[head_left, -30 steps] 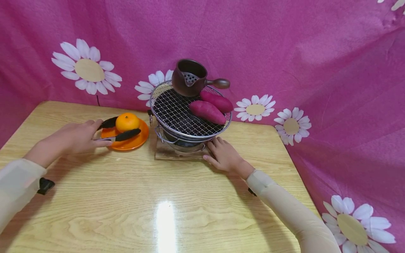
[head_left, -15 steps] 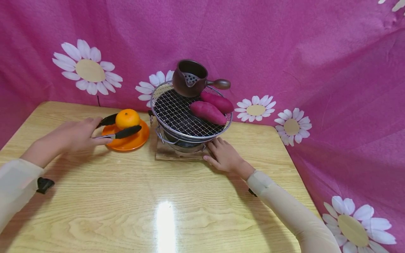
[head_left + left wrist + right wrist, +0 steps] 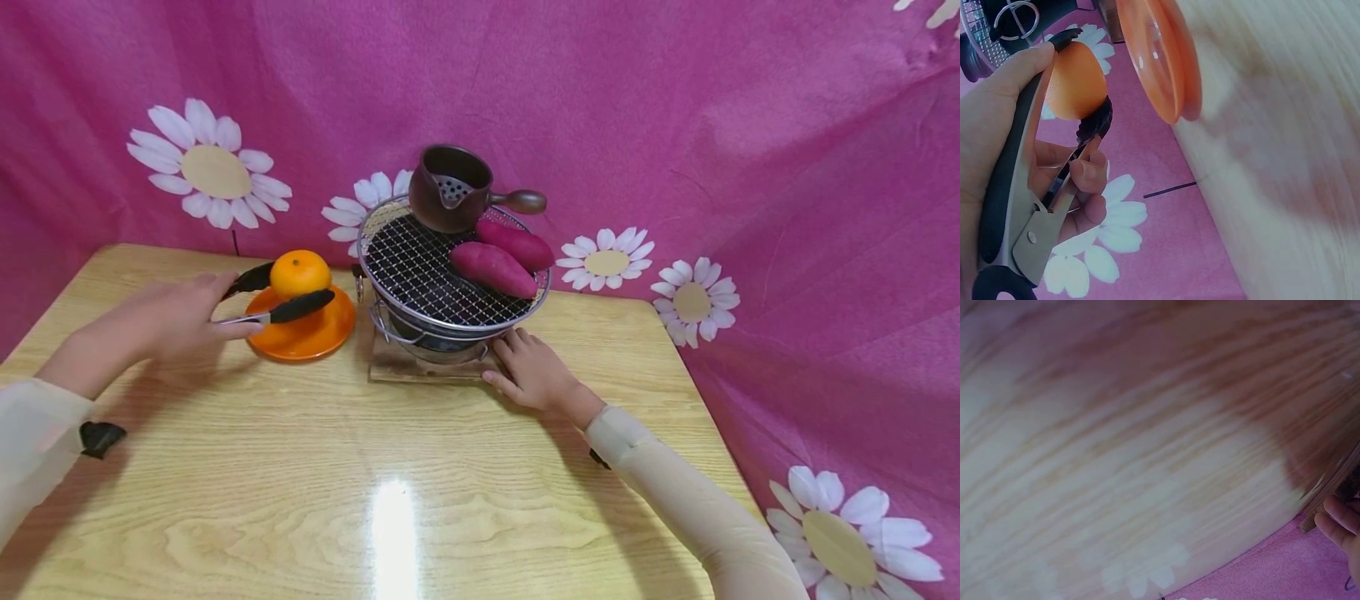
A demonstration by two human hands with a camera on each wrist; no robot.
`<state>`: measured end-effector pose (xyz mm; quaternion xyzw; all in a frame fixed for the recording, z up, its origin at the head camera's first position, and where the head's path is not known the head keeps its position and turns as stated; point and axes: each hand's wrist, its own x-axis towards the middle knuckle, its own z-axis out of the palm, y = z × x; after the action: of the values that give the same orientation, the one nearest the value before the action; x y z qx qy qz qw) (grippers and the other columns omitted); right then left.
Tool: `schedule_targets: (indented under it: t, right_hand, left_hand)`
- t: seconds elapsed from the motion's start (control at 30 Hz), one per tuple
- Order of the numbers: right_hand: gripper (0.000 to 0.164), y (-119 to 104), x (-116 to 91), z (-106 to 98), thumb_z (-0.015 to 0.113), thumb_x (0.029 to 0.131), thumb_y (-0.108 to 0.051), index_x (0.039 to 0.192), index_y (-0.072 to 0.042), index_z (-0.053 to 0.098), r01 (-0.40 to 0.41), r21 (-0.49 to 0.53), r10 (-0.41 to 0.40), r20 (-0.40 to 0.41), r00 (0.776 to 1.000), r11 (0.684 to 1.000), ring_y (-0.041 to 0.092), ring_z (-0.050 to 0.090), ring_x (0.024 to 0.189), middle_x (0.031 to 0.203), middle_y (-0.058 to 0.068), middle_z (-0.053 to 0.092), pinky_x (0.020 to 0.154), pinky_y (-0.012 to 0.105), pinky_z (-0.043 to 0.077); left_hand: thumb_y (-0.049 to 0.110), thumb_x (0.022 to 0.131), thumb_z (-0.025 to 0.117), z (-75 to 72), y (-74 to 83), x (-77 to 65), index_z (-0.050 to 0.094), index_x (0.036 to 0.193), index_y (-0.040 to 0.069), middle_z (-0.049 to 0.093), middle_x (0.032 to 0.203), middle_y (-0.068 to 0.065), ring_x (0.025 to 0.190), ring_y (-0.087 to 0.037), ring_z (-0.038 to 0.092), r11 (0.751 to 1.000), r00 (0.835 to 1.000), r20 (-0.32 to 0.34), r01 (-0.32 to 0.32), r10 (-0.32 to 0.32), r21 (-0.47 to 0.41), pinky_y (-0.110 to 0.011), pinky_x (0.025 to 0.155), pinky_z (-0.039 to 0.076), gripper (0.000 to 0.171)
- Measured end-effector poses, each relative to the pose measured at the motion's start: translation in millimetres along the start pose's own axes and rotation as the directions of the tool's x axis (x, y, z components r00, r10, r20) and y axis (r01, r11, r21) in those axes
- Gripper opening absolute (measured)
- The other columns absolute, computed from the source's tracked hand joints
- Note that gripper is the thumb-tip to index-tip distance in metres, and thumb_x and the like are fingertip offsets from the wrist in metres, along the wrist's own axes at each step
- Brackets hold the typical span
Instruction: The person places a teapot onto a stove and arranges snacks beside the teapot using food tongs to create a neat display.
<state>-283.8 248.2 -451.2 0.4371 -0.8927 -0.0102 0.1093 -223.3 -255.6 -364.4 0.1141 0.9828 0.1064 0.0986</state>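
At frame left, the left hand (image 3: 168, 317) curls around the tongs (image 3: 302, 306), their tips flanking the mandarin (image 3: 300, 273) above the plate (image 3: 330, 337), presumably preventing roll, while near centre the right hand (image 3: 536, 371), fingers loosely extended, touches the wooden board (image 3: 405, 365), likely steadying the grill (image 3: 420, 258).

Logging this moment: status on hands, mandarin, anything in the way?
Left hand grips tongs; mandarin held in them, off orange plate. Right hand at wooden base. Possible obstacles on grill: pot, two sweet potatoes.
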Motion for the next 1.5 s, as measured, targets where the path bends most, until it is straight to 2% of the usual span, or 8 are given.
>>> schedule_targets:
  t: [0.3, 0.6, 0.7, 0.87, 1.0, 1.13, 1.4, 1.5]
  right_hand:
    - [0.082, 0.5, -0.4, 0.8, 0.013, 0.104, -0.066, 0.141, -0.004, 0.051, -0.01, 0.025, 0.01, 0.005, 1.0, 1.0, 0.035, 0.054, 0.119, 0.132, 0.019, 0.054, 0.102, 0.051, 0.049]
    - [0.084, 0.7, -1.2, 2.3, 0.011, 0.103, -0.067, 0.144, -0.004, 0.049, -0.02, 0.014, 0.02, 0.019, 1.0, 1.0, 0.035, 0.055, 0.116, 0.132, 0.019, 0.053, 0.1, 0.05, 0.05]
    - [0.085, 0.6, -1.0, 1.8, 0.011, 0.103, -0.068, 0.143, -0.004, 0.049, -0.021, 0.014, 0.021, 0.02, 1.0, 1.0, 0.035, 0.055, 0.116, 0.132, 0.019, 0.053, 0.1, 0.05, 0.05]
    - [0.084, -0.1, -0.6, 0.7, 0.012, 0.103, -0.068, 0.141, -0.004, 0.051, -0.02, 0.016, 0.02, 0.019, 1.0, 1.0, 0.034, 0.055, 0.113, 0.131, 0.018, 0.053, 0.098, 0.05, 0.051]
    - [0.083, -0.4, -0.6, 0.2, 0.012, 0.103, -0.067, 0.14, -0.004, 0.051, -0.021, 0.017, 0.021, 0.017, 1.0, 1.0, 0.034, 0.055, 0.112, 0.13, 0.018, 0.054, 0.097, 0.05, 0.051]
    - [0.083, -0.2, -0.4, 0.7, 0.011, 0.103, -0.067, 0.14, -0.004, 0.051, -0.026, 0.016, 0.025, 0.017, 1.0, 1.0, 0.034, 0.055, 0.112, 0.13, 0.018, 0.053, 0.097, 0.05, 0.051]
    - [0.084, -0.2, -0.2, 1.2, 0.012, 0.102, -0.068, 0.141, -0.004, 0.051, -0.031, 0.019, 0.031, 0.023, 0.999, 0.999, 0.033, 0.055, 0.11, 0.129, 0.017, 0.053, 0.096, 0.05, 0.051]
    - [0.083, -0.6, -0.8, 1.0, 0.013, 0.103, -0.068, 0.141, -0.004, 0.051, -0.033, 0.022, 0.033, 0.025, 0.999, 0.999, 0.033, 0.055, 0.111, 0.129, 0.017, 0.054, 0.096, 0.05, 0.051]
  left_hand:
    - [0.077, 0.088, 0.056, -9.0, 2.2, -1.2, 0.03, 0.156, 0.006, 0.045, 0.15, -0.033, 0.127, -0.058, 0.049, 0.999, 0.998, -0.054, -0.046, 0.045, -0.021, -0.074, 0.094, 0.043, 0.102]
    - [0.077, 0.087, 0.057, -14.3, 5.5, -3.2, 0.029, 0.157, 0.008, 0.045, 0.151, -0.031, 0.128, -0.054, 0.049, 0.999, 0.996, -0.073, -0.045, 0.044, -0.016, -0.075, 0.093, 0.042, 0.102]
    - [0.075, 0.088, 0.058, -15.8, 6.2, -3.5, 0.03, 0.156, 0.009, 0.046, 0.15, -0.03, 0.126, -0.054, 0.051, 0.998, 0.994, -0.093, -0.062, 0.06, -0.017, -0.073, 0.093, 0.043, 0.099]
    - [0.073, 0.09, 0.057, -18.4, 6.2, -2.7, 0.032, 0.153, 0.001, 0.047, 0.148, -0.033, 0.126, -0.054, 0.051, 0.997, 0.993, -0.094, -0.074, 0.074, 0.004, -0.072, 0.098, 0.043, 0.099]
    - [0.074, 0.09, 0.056, -21.3, 6.6, -2.3, 0.039, 0.146, -0.004, 0.053, 0.14, -0.035, 0.122, -0.053, 0.055, 0.998, 0.994, -0.088, -0.068, 0.07, 0.017, -0.069, 0.096, 0.046, 0.098]
    - [0.073, 0.089, 0.058, -24.1, 8.6, -2.3, 0.042, 0.141, -0.004, 0.058, 0.134, -0.033, 0.117, -0.05, 0.058, 0.998, 0.993, -0.099, -0.062, 0.065, 0.026, -0.067, 0.092, 0.048, 0.094]
    - [0.075, 0.09, 0.054, -27.5, 10.7, -2.7, 0.031, 0.152, -0.009, 0.05, 0.14, -0.037, 0.124, -0.053, 0.052, 0.999, 0.997, -0.063, -0.031, 0.033, 0.038, -0.071, 0.096, 0.045, 0.107]
    - [0.076, 0.09, 0.053, -28.9, 11.0, -2.3, 0.031, 0.152, -0.008, 0.05, 0.14, -0.037, 0.123, -0.053, 0.053, 0.999, 0.998, -0.064, -0.024, 0.027, 0.041, -0.071, 0.095, 0.045, 0.107]
